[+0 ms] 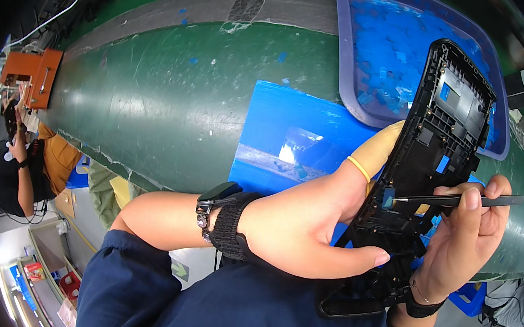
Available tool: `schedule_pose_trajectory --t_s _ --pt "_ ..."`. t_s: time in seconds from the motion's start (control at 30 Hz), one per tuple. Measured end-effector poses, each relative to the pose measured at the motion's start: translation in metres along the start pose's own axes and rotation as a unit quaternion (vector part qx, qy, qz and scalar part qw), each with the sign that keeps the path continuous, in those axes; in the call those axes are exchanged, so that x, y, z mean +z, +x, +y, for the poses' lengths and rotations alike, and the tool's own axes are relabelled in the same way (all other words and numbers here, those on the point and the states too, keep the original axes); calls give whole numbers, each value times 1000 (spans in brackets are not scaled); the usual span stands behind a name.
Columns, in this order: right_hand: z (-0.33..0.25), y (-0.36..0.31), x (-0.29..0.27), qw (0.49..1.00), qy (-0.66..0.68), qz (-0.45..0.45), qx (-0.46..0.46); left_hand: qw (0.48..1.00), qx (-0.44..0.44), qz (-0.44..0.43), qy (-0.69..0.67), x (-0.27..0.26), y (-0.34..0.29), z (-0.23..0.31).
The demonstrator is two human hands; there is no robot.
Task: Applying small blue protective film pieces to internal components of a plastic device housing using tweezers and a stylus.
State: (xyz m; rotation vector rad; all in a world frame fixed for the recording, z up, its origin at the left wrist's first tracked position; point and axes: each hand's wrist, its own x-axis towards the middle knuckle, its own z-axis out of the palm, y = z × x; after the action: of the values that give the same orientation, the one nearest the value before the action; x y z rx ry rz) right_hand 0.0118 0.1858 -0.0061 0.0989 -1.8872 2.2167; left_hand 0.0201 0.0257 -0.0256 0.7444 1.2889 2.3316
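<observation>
My left hand [306,232] grips a long black plastic housing [413,170] by its left side. A yellowish finger cot covers one of its fingers. The housing is tilted, its ribbed inner side showing, with a silver-grey plate [465,111] near the top and small blue film pieces on it. My right hand [464,245] pinches black tweezers [494,200] from the right. The tweezer tips reach a small blue film piece [388,198] at the housing's lower left; whether they grip it I cannot tell. A second black part [356,304] sits below, by my body.
Beyond the housing stands a purple-blue bin [346,76] full of blue film scraps. A blue sheet [260,118] lies on the green bench [165,109], where several scraps are scattered. At far left are an orange box [42,80] and another person [16,166].
</observation>
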Motion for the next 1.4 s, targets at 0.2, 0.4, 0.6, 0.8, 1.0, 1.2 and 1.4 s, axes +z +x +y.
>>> schedule_pose_trajectory --t_s 0.2,0.4,0.6,0.8,1.0,1.2,1.4 --pt "-1 0 -1 1000 -13 -3 11 1000 -8 7 1 0 -2 -2" --pt "1 0 0 1000 20 -13 0 1000 0 3 7 0 -1 -1" --pt "2 -1 -1 999 12 -31 -8 1000 5 2 10 0 -1 -1" --pt "2 -2 2 1000 4 -10 0 1000 3 -6 -5 -1 -1 -2" --pt "2 -2 1 1000 0 -11 2 1000 10 3 -2 0 -2 -4" --pt "3 -1 -1 1000 11 -10 -4 1000 3 7 0 1 -1 -1" --pt "4 -1 -1 1000 14 -13 -9 1000 2 10 0 1 -2 -2"
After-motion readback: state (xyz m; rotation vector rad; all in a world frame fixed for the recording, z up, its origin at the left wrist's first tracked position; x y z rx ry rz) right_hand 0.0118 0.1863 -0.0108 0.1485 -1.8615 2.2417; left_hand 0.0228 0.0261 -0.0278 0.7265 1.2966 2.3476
